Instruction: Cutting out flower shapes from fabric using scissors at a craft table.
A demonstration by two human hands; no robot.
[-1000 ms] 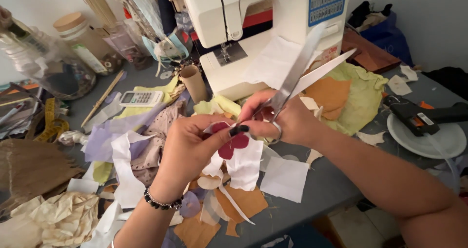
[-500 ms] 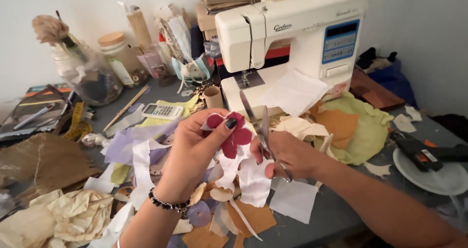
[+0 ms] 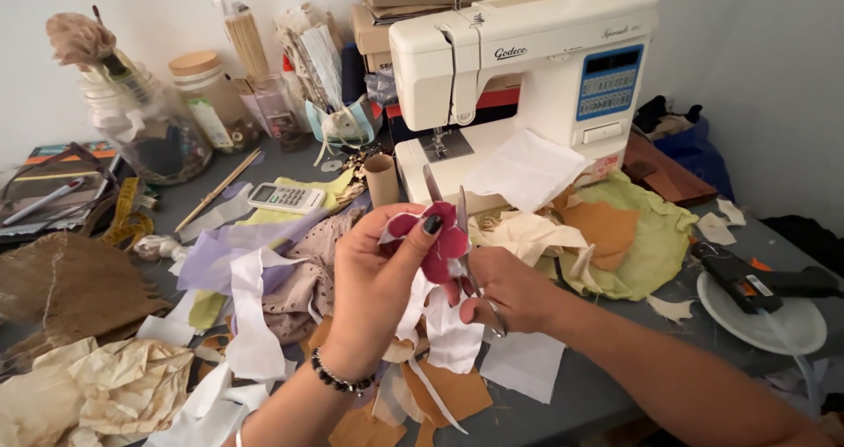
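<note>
My left hand (image 3: pixel 378 293) pinches a small dark red fabric piece (image 3: pixel 437 240) with a white edge, held up over the table. My right hand (image 3: pixel 505 289) grips metal scissors (image 3: pixel 459 218), blades pointing up and apart around the red piece. Beneath both hands lie white and brown fabric scraps (image 3: pixel 444 350). A beaded bracelet circles my left wrist.
A white sewing machine (image 3: pixel 527 69) stands behind. Green and tan cloth (image 3: pixel 646 236) lies to its right, a glue gun on a white plate (image 3: pixel 765 311) farther right. A calculator (image 3: pixel 286 198), a cardboard spool (image 3: pixel 382 179), jars (image 3: pixel 207 100) and crumpled fabric (image 3: pixel 114 385) crowd the left.
The scissors swung from pointing far right to upright at the red piece. Both hands rose slightly; the view tilted up to show more of the sewing machine.
</note>
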